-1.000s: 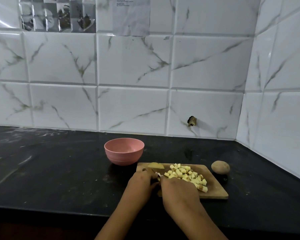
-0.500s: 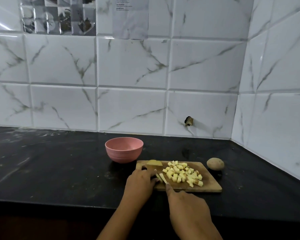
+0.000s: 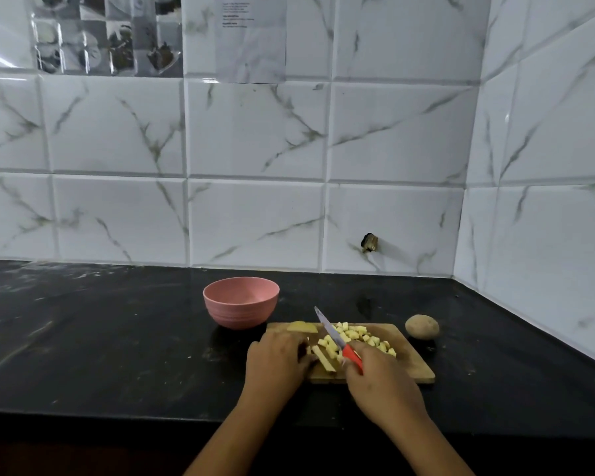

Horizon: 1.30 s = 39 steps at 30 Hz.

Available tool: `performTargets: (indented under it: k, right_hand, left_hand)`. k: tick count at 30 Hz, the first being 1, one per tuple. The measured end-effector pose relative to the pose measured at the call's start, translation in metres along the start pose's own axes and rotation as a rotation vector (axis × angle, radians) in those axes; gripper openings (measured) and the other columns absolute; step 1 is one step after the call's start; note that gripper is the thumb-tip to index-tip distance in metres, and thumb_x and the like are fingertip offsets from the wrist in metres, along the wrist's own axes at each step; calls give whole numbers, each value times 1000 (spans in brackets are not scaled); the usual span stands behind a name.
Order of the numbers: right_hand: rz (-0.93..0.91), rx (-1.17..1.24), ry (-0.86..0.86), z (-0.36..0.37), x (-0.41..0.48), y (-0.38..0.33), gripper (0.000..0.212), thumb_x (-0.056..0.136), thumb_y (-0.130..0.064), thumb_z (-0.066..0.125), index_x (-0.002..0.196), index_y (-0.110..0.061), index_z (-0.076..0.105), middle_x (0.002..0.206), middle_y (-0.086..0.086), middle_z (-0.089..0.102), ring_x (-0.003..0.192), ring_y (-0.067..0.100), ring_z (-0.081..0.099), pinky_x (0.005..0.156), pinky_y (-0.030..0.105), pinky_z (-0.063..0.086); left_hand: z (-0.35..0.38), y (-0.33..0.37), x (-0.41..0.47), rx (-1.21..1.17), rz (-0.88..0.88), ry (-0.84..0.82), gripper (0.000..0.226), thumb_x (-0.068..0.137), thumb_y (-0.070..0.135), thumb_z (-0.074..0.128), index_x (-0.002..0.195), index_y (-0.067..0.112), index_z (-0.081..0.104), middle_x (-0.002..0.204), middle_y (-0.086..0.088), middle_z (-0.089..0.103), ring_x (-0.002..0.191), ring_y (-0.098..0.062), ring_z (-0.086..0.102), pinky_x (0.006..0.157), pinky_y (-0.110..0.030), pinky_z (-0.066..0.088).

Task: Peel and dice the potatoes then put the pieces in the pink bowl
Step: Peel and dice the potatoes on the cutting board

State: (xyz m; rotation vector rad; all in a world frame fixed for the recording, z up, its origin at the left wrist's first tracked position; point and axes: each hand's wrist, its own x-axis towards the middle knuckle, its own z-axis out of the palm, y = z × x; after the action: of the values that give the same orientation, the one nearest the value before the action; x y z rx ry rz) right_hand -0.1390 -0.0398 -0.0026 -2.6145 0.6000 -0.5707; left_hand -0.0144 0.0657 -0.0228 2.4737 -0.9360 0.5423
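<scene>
Your right hand (image 3: 382,383) is gripping the red-handled knife (image 3: 337,341), your left hand (image 3: 275,359) is pinching potato strips (image 3: 323,360) on the cutting board (image 3: 411,364), pink bowl (image 3: 241,302) sitting at its eleven o'clock.

Left hand (image 3: 277,359) fingers (tips only) hidden

My black tabletop (image 3: 100,338) runs back to a tiled wall (image 3: 255,132), white with grey veins, which meets a side wall (image 3: 547,149) on my right. Printed sheets (image 3: 107,36) are stuck high on it, and one tile shows a dark hole (image 3: 369,242).
</scene>
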Motion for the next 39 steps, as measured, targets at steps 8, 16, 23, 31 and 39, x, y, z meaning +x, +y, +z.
performTargets:
  k: [8,16,23,31,39]
  right_hand:
    - [51,23,4,15,6,-3,47,88,-55,57,128,-29,51,107,-12,59,93,5,54,65,19,42]
    - [21,35,-43,21,21,-5,33,95,-38,55,127,-29,54,107,-10,59,94,5,56,80,23,51]
    - [14,34,-15,20,21,-7,31,96,-38,52,126,-30,55,105,-13,60,91,3,56,77,22,51]
    - [0,-3,-127,-11,-12,-5,41,103,-42,30,143,-36,36,121,-13,59,104,4,55,82,25,47]
    - [41,-315,-373,-23,-24,-18,55,103,-24,37,151,-39,13,134,2,52,114,18,55,82,32,43]
  left_hand:
    - [5,-14,29,15,18,-50,31,97,24,45,124,32,58,121,8,61,110,-13,52,92,-30,44]
    - [9,-20,36,50,19,25,15,95,26,47,106,25,58,108,6,61,99,-11,54,83,-27,47]
    - [6,-17,20,-217,-61,-50,21,91,26,52,104,37,65,107,17,60,104,-5,53,95,-33,44]
    - [-6,-8,-3,-133,-75,-127,23,88,49,56,108,41,64,112,18,57,107,-4,45,94,-31,38]
    - [-8,-3,-8,-111,-81,-91,22,89,49,55,107,40,65,110,17,59,106,-4,46,96,-31,33]
